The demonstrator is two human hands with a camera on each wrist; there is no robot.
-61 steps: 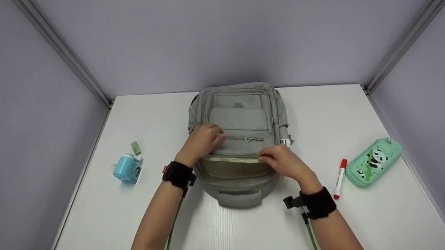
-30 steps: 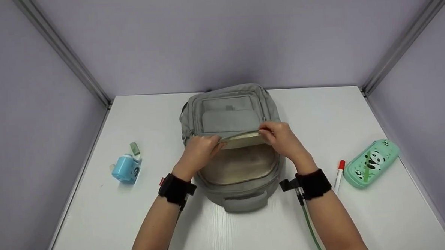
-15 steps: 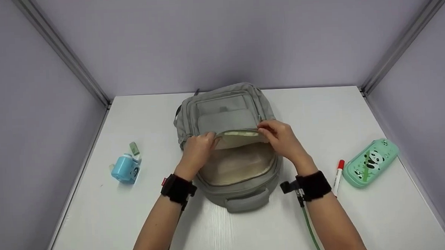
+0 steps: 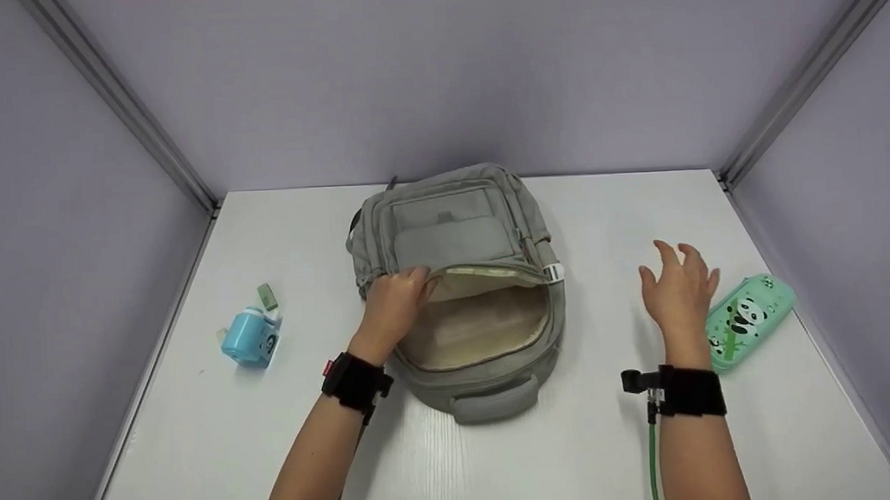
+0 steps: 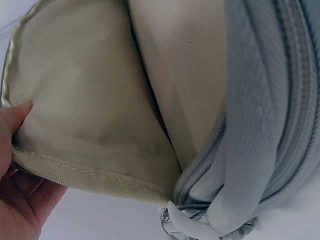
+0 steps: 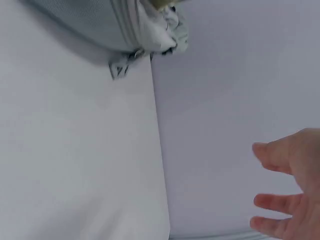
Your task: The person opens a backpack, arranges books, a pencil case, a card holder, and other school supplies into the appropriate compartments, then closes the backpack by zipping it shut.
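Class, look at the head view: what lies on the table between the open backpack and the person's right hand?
Nothing: between the backpack and the right hand, the head view shows only bare white table.

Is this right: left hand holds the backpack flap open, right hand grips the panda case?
Not quite. The left hand does hold the backpack flap open, but the right hand grips nothing: its fingers are spread and it hovers over the table, beside the panda case. The head view shows it; the right wrist view also shows spread fingers holding nothing.
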